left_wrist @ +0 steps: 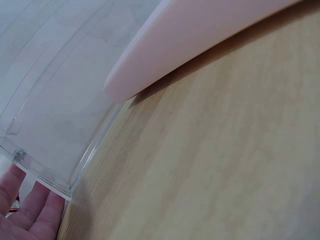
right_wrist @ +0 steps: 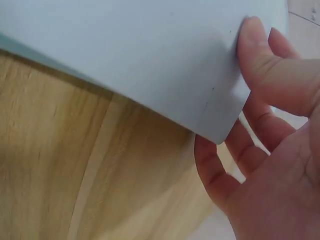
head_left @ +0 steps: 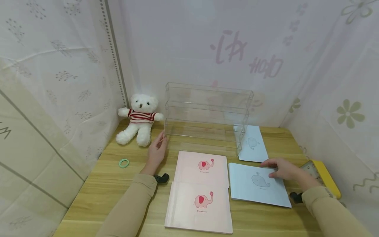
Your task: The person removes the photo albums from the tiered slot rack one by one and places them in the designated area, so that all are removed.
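Note:
My left hand (head_left: 157, 152) touches the left end of a clear acrylic rack (head_left: 204, 145) with several tiers; in the left wrist view its fingers (left_wrist: 47, 215) lie fairly straight against the side panel. At the right, my right hand (head_left: 282, 171) pinches the edge of a light blue notebook (head_left: 245, 182) with a whale drawing. The right wrist view has the thumb on top of this notebook (right_wrist: 150, 60) and the other fingers at and under its edge. Two pink elephant notebooks, the upper (head_left: 189, 168) and the lower (head_left: 182, 205), overlap in front of the rack.
Another light blue whale notebook (head_left: 254, 154) lies behind, partly beside the rack. A white teddy bear (head_left: 141, 117) sits back left, with a green ring (head_left: 123, 163) in front of it. A yellow-framed clock (head_left: 327, 179) stands by my right forearm. Patterned curtains enclose the wooden table (head_left: 97, 197).

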A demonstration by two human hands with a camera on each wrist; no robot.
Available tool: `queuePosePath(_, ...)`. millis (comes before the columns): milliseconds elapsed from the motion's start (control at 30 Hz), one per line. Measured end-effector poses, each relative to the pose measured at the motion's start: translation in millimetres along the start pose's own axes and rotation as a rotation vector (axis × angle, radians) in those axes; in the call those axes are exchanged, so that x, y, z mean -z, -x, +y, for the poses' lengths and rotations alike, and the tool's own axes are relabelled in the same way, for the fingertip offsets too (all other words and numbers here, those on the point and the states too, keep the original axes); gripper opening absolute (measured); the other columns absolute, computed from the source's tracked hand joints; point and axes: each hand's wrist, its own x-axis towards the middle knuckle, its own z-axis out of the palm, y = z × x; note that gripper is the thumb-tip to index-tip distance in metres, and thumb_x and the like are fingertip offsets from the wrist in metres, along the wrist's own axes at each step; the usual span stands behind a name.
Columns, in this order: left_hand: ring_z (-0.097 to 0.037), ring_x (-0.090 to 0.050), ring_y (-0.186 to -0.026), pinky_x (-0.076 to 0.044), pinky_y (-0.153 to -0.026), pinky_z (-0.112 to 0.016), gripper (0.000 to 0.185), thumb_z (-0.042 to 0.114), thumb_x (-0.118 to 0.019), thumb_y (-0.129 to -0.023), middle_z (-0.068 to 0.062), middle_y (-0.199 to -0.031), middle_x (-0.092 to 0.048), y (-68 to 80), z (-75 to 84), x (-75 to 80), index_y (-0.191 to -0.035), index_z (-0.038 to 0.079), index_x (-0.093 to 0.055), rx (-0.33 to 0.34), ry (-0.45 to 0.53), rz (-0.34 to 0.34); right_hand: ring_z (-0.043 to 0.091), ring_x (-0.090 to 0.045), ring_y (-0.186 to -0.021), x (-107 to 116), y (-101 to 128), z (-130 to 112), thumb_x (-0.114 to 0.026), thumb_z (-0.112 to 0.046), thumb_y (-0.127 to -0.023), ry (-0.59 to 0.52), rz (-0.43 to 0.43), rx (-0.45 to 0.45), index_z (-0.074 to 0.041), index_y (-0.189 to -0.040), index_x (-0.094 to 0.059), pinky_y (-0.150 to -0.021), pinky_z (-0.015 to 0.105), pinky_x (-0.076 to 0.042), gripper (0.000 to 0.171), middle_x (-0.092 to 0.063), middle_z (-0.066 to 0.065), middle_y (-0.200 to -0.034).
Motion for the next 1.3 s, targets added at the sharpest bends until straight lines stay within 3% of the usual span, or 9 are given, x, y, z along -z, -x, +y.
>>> queuePosePath(500,-0.038,-0.072,-0.133,-0.051,-0.083,-0.01,0.049,0.025,-0.066,-0.113,-0.018,-0.153,-0.068,-1.8,-2.0,2.6,-0.161,0.021,-0.06,0.018,0.012,-0.016,0.049,-0.064,-0.13,-12,-5,-22,-0.083,-0.005,-0.096,0.145,0.062,-0.139,-0.009,-0.137,-0.073,-0.108,0.068,-0.053,0.043,-0.071,0.024,-0.139)
queuePosePath(1100,-0.041,-0.071,-0.135,-0.048,-0.085,-0.005,0.049,0.017,-0.065,-0.112,-0.021,-0.154,-0.066,-1.4,-1.0,6.7,-0.161,0.012,-0.058,-0.017,0.017,-0.005,0.054,-0.059,-0.137,-17,-10,-24,-0.079,0.003,-0.095,0.097,0.066,-0.128,-0.007,-0.141,-0.07,-0.113,0.073,-0.047,0.048,-0.067,0.027,-0.143)
queuePosePath(1300,-0.039,-0.07,-0.136,-0.048,-0.087,-0.005,0.05,0.018,-0.063,-0.113,-0.021,-0.154,-0.066,0.5,-0.4,6.4,-0.163,0.016,-0.057,-0.003,-0.003,-0.014,0.056,-0.057,-0.14,-22,-6,-22,-0.076,0.005,-0.096,0.113,0.095,-0.116,-0.005,-0.141,-0.07,-0.113,0.074,-0.046,0.047,-0.068,0.027,-0.144)
